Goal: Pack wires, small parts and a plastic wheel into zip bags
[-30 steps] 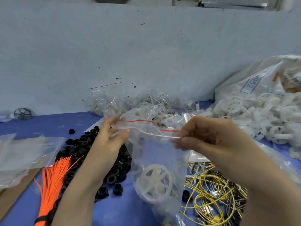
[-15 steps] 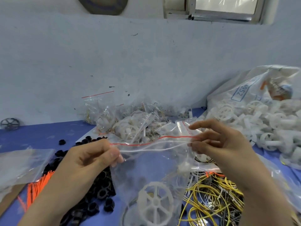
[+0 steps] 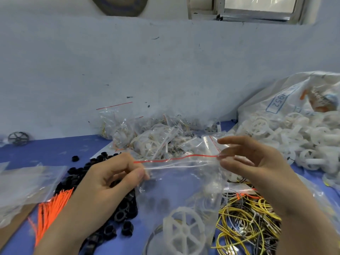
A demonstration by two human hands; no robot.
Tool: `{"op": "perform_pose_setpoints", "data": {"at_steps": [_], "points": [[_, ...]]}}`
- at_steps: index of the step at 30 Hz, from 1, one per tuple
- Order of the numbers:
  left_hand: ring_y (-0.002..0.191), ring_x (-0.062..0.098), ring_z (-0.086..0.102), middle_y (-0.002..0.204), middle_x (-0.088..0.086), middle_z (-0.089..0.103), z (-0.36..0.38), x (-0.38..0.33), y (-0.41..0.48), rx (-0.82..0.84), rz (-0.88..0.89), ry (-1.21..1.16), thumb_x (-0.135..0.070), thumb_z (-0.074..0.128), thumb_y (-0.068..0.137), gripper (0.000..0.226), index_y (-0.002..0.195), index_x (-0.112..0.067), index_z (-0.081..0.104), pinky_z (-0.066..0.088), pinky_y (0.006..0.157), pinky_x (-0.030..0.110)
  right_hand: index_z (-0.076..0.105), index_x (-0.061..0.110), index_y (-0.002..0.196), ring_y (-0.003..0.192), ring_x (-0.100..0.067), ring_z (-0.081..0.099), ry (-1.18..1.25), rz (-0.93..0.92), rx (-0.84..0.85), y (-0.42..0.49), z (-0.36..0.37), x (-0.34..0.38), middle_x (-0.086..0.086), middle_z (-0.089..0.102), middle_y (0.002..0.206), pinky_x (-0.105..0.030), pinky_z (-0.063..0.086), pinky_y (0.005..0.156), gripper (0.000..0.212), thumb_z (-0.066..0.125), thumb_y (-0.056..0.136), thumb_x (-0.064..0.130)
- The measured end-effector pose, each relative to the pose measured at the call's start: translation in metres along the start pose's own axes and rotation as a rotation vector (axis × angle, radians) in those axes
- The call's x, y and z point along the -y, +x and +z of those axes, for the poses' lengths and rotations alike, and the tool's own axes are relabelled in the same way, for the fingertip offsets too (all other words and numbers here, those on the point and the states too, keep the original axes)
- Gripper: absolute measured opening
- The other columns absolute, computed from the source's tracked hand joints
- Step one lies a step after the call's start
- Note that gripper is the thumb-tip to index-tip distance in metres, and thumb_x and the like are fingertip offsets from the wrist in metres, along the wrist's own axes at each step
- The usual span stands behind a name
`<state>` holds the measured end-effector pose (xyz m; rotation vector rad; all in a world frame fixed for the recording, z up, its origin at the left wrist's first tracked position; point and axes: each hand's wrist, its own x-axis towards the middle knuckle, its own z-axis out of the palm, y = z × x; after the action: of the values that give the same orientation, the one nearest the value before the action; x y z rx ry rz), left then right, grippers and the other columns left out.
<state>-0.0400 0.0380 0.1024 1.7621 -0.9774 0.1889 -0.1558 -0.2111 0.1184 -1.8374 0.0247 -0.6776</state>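
- Left hand [image 3: 108, 183]: thumb and forefinger pinch zip bag [image 3: 176, 183] at its left top corner.
- Right hand [image 3: 253, 162]: fingers loosely spread, fingertips at bag's right corner; grip unclear.
- White wheel [image 3: 183, 231]: inside bag, at bottom.

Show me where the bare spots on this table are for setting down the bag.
Bare blue table lies at far left, between the wall, the grey wheel and the black rings. A smaller patch lies under the held bag, ahead of the white wheel. Crowded: wires right, packed bags behind, orange ties left.
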Motion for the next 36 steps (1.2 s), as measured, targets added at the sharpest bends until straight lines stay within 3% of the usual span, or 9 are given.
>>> {"op": "perform_pose_setpoints", "data": {"at_steps": [3, 6, 8, 10, 16, 22, 26, 30, 36], "points": [[0.069, 0.021, 0.056, 0.075, 0.002, 0.057, 0.008, -0.008, 0.002, 0.004, 0.097, 0.065, -0.042, 0.056, 0.079, 0.027, 0.072, -0.017, 0.063, 0.045, 0.064, 0.027, 0.07, 0.043, 0.095, 0.106, 0.007, 0.059, -0.182, -0.143, 0.11, -0.004, 0.016, 0.023, 0.023, 0.069, 0.101, -0.017, 0.038, 0.095, 0.031, 0.081, 0.065, 0.041], [0.067, 0.018, 0.052, 0.072, 0.001, 0.053, 0.016, -0.015, 0.003, 0.036, 0.15, 0.099, -0.038, 0.055, 0.079, 0.027, 0.069, -0.014, 0.06, 0.041, 0.063, 0.024, 0.067, 0.044, 0.09, 0.104, 0.014, 0.052, -0.36, -0.226, 0.22, -0.004, 0.041, 0.036, 0.03, 0.063, 0.1, 0.001, 0.032, 0.081, 0.022, 0.073, 0.068, 0.043], [0.067, 0.018, 0.05, 0.071, 0.001, 0.052, 0.019, -0.018, 0.004, 0.04, 0.165, 0.126, -0.039, 0.054, 0.079, 0.029, 0.068, -0.013, 0.059, 0.041, 0.063, 0.029, 0.068, 0.04, 0.077, 0.101, 0.009, 0.053, -0.397, -0.214, 0.261, -0.003, 0.053, 0.039, 0.029, 0.061, 0.098, -0.001, 0.033, 0.078, 0.008, 0.075, 0.073, 0.037], [0.067, 0.017, 0.05, 0.071, -0.001, 0.051, 0.019, -0.021, 0.005, 0.027, 0.179, 0.14, -0.039, 0.053, 0.078, 0.025, 0.068, -0.017, 0.057, 0.041, 0.063, 0.03, 0.064, 0.039, 0.066, 0.095, 0.007, 0.054, -0.391, -0.203, 0.263, -0.002, 0.057, 0.04, 0.028, 0.061, 0.093, -0.003, 0.035, 0.077, 0.015, 0.073, 0.074, 0.03], [0.072, 0.02, 0.057, 0.077, 0.003, 0.061, 0.026, -0.025, 0.004, 0.044, 0.15, 0.067, -0.043, 0.052, 0.077, 0.019, 0.081, -0.026, 0.061, 0.05, 0.072, 0.038, 0.068, 0.031, 0.072, 0.083, 0.003, 0.057, -0.352, -0.207, 0.284, -0.002, 0.053, 0.041, 0.021, 0.064, 0.078, -0.007, 0.036, 0.074, 0.012, 0.073, 0.076, 0.021], [0.067, 0.02, 0.055, 0.073, 0.005, 0.058, 0.026, -0.028, 0.003, 0.056, 0.184, 0.08, -0.043, 0.054, 0.078, 0.018, 0.079, -0.026, 0.058, 0.047, 0.065, 0.038, 0.069, 0.024, 0.074, 0.067, 0.004, 0.054, -0.291, -0.148, 0.347, -0.003, 0.05, 0.042, 0.017, 0.063, 0.068, -0.008, 0.036, 0.065, 0.007, 0.068, 0.08, 0.021], [0.065, 0.019, 0.053, 0.07, 0.005, 0.056, 0.025, -0.031, 0.002, 0.069, 0.183, 0.089, -0.043, 0.054, 0.078, 0.02, 0.076, -0.024, 0.055, 0.045, 0.063, 0.037, 0.066, 0.029, 0.071, 0.07, 0.005, 0.055, -0.347, -0.158, 0.345, -0.005, 0.05, 0.045, 0.023, 0.06, 0.066, -0.009, 0.036, 0.066, 0.01, 0.065, 0.08, 0.024], [0.062, 0.021, 0.049, 0.068, 0.006, 0.053, 0.026, -0.033, 0.0, 0.058, 0.181, 0.074, -0.041, 0.053, 0.077, 0.023, 0.075, -0.019, 0.054, 0.041, 0.059, 0.04, 0.063, 0.032, 0.079, 0.09, 0.0, 0.051, -0.463, -0.208, 0.303, -0.01, 0.055, 0.046, 0.016, 0.061, 0.084, -0.012, 0.034, 0.074, 0.005, 0.059, 0.08, 0.035], [0.052, 0.007, 0.041, 0.057, -0.004, 0.048, 0.026, -0.03, 0.003, 0.064, 0.183, 0.147, -0.043, 0.048, 0.075, 0.024, 0.071, -0.02, 0.05, 0.033, 0.05, 0.019, 0.059, 0.035, 0.084, 0.095, 0.004, 0.042, -0.544, -0.188, 0.323, -0.011, 0.058, 0.049, 0.018, 0.058, 0.089, -0.006, 0.03, 0.081, 0.005, 0.058, 0.088, 0.034]]}}
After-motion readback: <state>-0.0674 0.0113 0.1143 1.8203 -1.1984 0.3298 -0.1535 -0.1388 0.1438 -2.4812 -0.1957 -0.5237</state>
